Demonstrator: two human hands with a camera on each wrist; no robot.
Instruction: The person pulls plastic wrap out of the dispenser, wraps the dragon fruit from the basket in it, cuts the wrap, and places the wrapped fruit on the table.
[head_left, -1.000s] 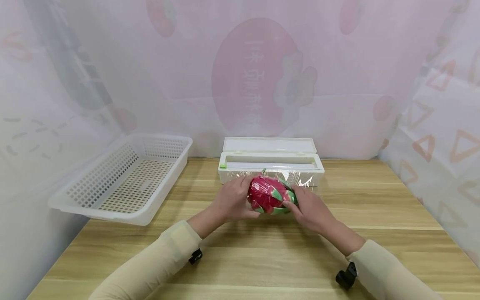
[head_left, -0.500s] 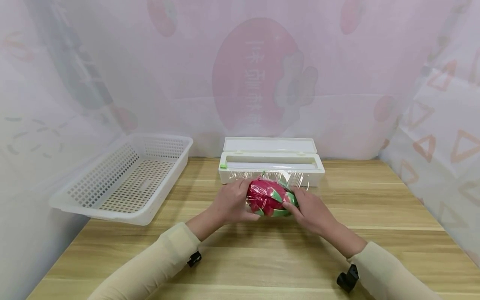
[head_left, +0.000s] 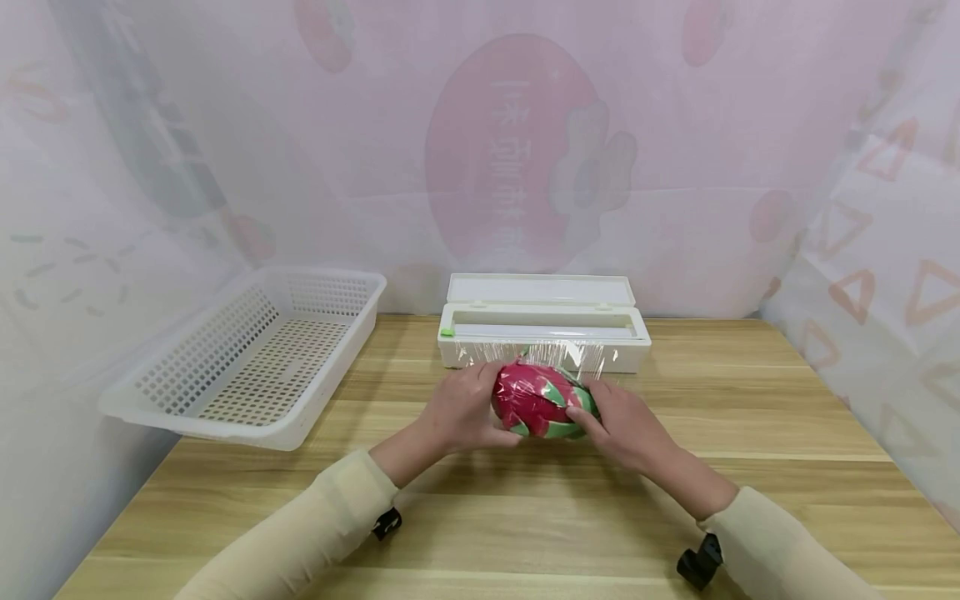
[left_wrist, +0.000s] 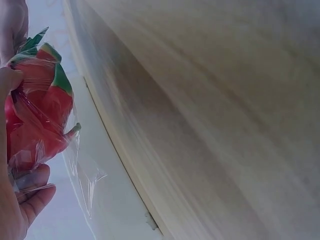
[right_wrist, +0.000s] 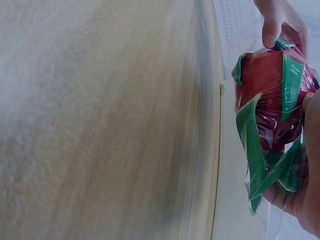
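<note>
Both hands, left hand (head_left: 467,410) and right hand (head_left: 617,414), are cupping the dragon fruit (head_left: 542,399) from either side, fingers curled around it, pressing cling film (head_left: 577,357) snug. Fruit is sitting mid-table, just near of the white film dispenser (head_left: 543,325), whose sheet is trailing onto it; the white basket (head_left: 247,358) is lying far left.
</note>
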